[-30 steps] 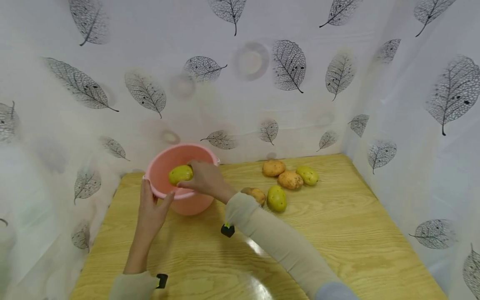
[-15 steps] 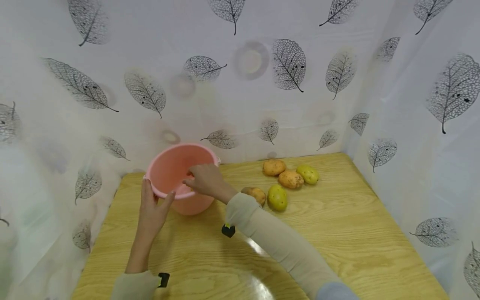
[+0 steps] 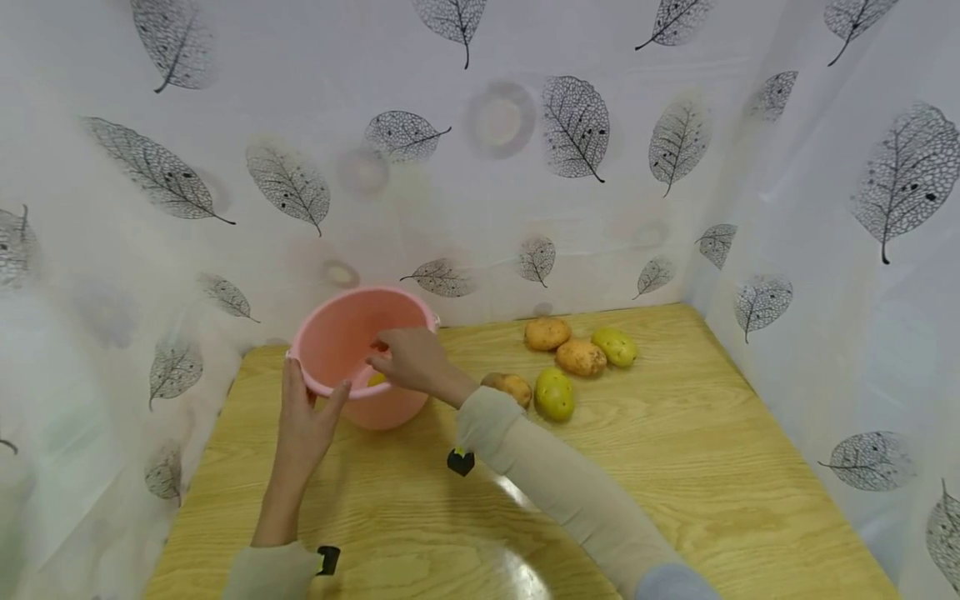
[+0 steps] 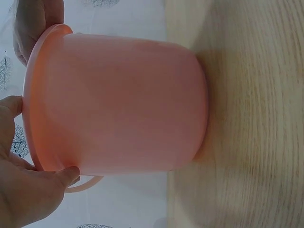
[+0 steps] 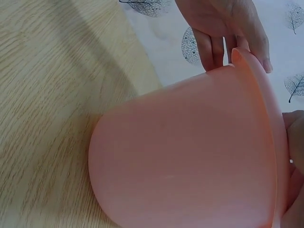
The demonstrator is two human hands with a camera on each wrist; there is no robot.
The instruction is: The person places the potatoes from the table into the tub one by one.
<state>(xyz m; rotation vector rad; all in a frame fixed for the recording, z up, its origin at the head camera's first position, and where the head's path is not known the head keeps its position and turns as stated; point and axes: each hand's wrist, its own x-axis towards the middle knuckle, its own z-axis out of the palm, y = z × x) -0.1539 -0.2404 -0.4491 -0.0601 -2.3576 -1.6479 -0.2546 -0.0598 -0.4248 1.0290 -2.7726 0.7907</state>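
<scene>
Two grips, a person's bare hands, meet at a pink bucket [image 3: 384, 408] left of centre in the head view. The left grip [image 3: 303, 425] holds the bucket by its rim, thumb at the front and fingers along the left side; the left wrist view shows digits at the rim and on the outer wall, lower left. The right grip [image 3: 412, 358] hangs over the right part of the bucket's mouth, fingers loosely bent, thumb apart from the forefinger, nothing visible between them. Below the thumb, inside the bucket, shows part of a yellow object [image 3: 377, 379], mostly hidden by the hand and rim. A pink handle [image 4: 88, 186] curves beside the bucket at the lower left of the left wrist view. Pale sleeves [image 3: 570, 492] cover both forearms, each with a small black device [image 3: 461, 461] at its underside. Right of centre lie three brown potatoes [image 3: 581, 357] and two yellow-green, potato-shaped pieces [image 3: 554, 396], the nearest brown one partly behind the right sleeve. All rest on a wood-grained counter [image 3: 675, 433]. White sheeting [image 3: 465, 208] printed with dark leaf skeletons fills the upper frame and both sides.
</scene>
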